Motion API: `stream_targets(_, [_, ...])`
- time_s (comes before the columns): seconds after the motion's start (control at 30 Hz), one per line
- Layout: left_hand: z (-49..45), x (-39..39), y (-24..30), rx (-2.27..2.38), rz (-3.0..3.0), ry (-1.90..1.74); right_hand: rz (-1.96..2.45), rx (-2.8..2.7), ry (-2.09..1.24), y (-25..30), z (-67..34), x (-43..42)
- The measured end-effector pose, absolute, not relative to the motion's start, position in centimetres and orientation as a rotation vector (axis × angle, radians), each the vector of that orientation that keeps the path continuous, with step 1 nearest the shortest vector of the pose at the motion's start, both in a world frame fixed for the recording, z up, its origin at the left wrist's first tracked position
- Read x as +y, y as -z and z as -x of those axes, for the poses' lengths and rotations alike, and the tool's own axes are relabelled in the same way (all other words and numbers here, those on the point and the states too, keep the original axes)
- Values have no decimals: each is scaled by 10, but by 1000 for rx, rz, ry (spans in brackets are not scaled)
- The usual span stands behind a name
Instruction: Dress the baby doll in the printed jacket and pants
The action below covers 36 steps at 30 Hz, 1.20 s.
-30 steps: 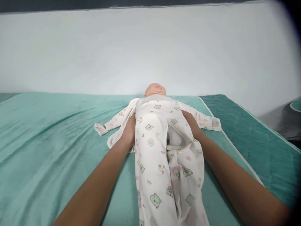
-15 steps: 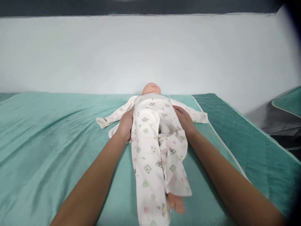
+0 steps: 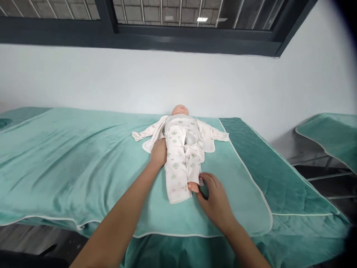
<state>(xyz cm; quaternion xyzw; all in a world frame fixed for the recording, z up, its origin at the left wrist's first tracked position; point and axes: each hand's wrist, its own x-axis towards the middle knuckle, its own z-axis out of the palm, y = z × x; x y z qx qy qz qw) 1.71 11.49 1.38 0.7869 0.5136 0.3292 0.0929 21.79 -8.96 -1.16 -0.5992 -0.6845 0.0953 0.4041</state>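
Observation:
A baby doll (image 3: 180,110) lies on its back on a teal towel (image 3: 83,156), head towards the wall. It wears a white onesie (image 3: 180,156) printed with small animals, open at the belly. My left hand (image 3: 158,152) rests curled against the doll's left side at the waist, pressing the fabric. My right hand (image 3: 213,197) is at the doll's bare foot (image 3: 193,186), which pokes out of one trouser leg; thumb and fingers are curved close around it. The other leg of the onesie lies flat and covers its foot.
The towel lies over a darker teal quilted cover (image 3: 273,175) on a raised bed against a white wall. A dark-framed window (image 3: 156,22) runs above. A second teal-covered bed (image 3: 331,134) stands at the right, with a gap of floor between.
The view has pulled back and up, showing the window and bed edge. My right hand left the doll's hip and moved down to its bare foot. My left hand stayed at the waist.

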Motion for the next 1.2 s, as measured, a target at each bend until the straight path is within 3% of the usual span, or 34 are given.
stream_targets(0.23, [-15,106,-15,1684,-2382,-934,1322,-1707,-425,-29,-211,-84])
stream_targets(0.43, [-18,110,-12,1816,-2354,-902,1199,-2099,-443,-78,-225,-124])
stream_targets(0.57, [-20,112,-12,1905,-2296,-878,1385,-2335,-419,-76,-232,-131])
stream_targets(0.9, [-20,112,-11,1922,-2157,-932,1457,-2286,-69,-58,-170,-104])
stream_targets(1.2, [-15,117,-4,1856,-2092,-1055,1200,-2209,-340,-85,-164,-120])
